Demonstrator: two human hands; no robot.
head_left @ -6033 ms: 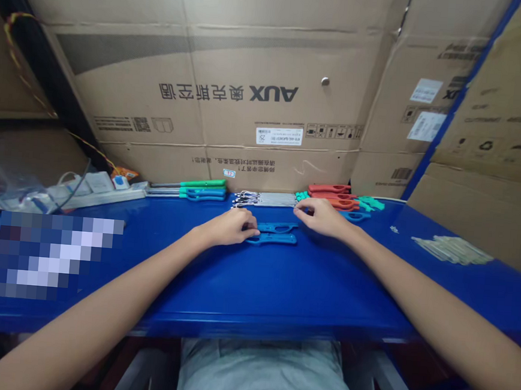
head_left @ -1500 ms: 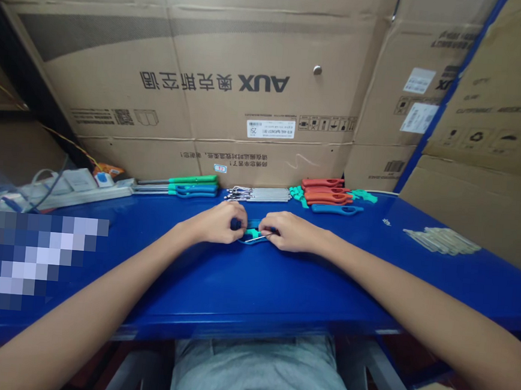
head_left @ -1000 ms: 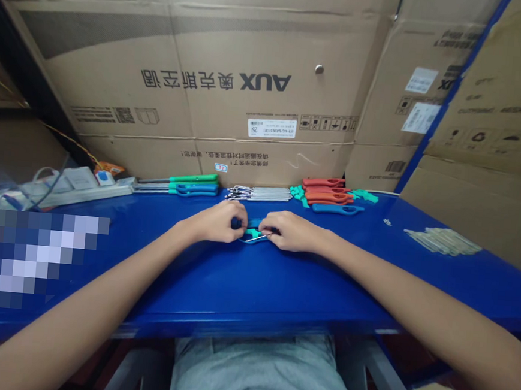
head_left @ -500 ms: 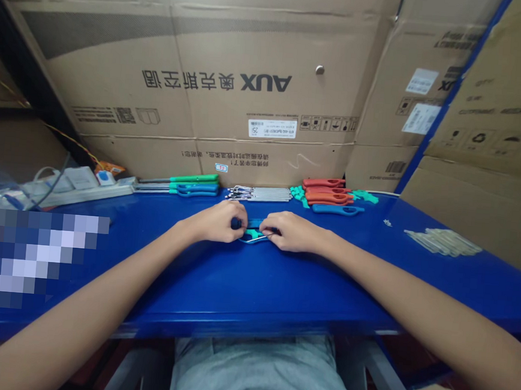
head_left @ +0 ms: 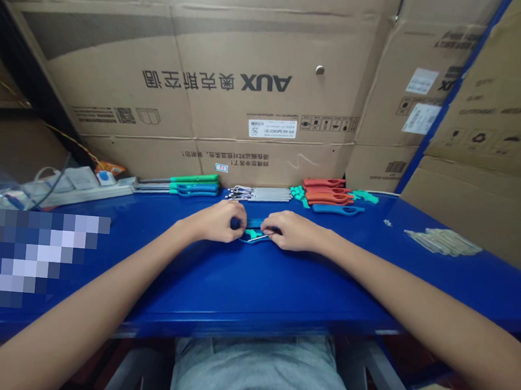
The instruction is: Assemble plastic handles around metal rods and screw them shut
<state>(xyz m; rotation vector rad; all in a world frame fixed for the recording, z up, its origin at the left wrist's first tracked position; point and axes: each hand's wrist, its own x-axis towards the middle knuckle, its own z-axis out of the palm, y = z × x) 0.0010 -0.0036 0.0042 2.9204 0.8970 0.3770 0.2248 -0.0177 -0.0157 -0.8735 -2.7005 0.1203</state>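
Note:
Near the middle of the blue table, my left hand (head_left: 223, 221) is closed around a dark blue piece with a rounded end (head_left: 235, 223). To its right, my right hand (head_left: 290, 231) is closed, fingers pinching one end of a thin metal rod (head_left: 259, 238). Between the hands a flat blue part (head_left: 254, 223) shows, with a small teal piece (head_left: 252, 234) below it. The fingers hide most of these parts, so I cannot tell how they join.
Along the back lie green and blue handles with rods (head_left: 196, 185), a bundle of silver rods (head_left: 269, 194), red and orange handles (head_left: 328, 191) and teal pieces (head_left: 300, 195). Clear plastic strips (head_left: 444, 241) lie right. A power strip (head_left: 93, 191) stands left. Cardboard (head_left: 218, 47) walls the back.
My right hand has shifted very slightly to the right, and the thin rod's angle differs a little. My left hand stays almost in place.

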